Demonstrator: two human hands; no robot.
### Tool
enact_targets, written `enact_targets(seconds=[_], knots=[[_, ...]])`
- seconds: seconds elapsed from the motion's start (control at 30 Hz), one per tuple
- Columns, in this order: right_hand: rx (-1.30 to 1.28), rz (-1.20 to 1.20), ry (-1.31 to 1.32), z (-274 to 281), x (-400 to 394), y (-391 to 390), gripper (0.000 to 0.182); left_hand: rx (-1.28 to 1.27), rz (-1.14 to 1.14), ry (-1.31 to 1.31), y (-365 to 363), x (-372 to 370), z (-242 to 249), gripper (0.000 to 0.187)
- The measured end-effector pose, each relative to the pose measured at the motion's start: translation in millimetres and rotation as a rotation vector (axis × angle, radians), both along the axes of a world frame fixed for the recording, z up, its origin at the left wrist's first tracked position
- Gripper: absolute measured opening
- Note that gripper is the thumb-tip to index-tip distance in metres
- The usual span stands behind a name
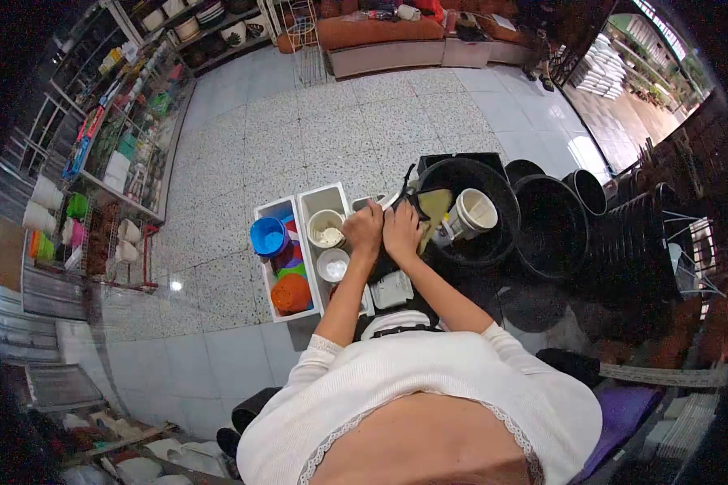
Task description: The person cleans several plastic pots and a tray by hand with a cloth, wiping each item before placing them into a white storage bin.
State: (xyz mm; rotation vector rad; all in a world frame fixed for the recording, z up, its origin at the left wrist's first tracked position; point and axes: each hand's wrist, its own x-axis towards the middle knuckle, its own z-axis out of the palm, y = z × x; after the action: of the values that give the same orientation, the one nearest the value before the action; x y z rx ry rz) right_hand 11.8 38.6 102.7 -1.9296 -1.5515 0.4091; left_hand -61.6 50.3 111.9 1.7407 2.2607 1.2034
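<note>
Head view: left hand (pixel 365 229) and right hand (pixel 402 230) side by side, fingers curled shut on a black bag (pixel 406 191) over black tub (pixel 493 234).

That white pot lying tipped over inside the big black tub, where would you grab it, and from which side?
Probably by the rim of the white pot. It lies on its side in the black tub with its open mouth facing up and right, so the rim is exposed there. Coming from above and the right, away from both hands, fingers could hook inside the mouth with the thumb on the outer wall.
</note>
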Motion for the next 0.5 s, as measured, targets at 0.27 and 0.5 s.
enact_targets(seconds=[0.27, 0.5], knots=[[-0.842, 0.300, 1.392, -52, 111, 83, 0.033, 0.136, -0.105, -0.292, -38, 4, 19, 0.053], [-0.307, 0.445, 1.988, -2, 122, 61, 0.029, 0.206, -0.013, -0.441, -17, -6, 5, 0.055]])
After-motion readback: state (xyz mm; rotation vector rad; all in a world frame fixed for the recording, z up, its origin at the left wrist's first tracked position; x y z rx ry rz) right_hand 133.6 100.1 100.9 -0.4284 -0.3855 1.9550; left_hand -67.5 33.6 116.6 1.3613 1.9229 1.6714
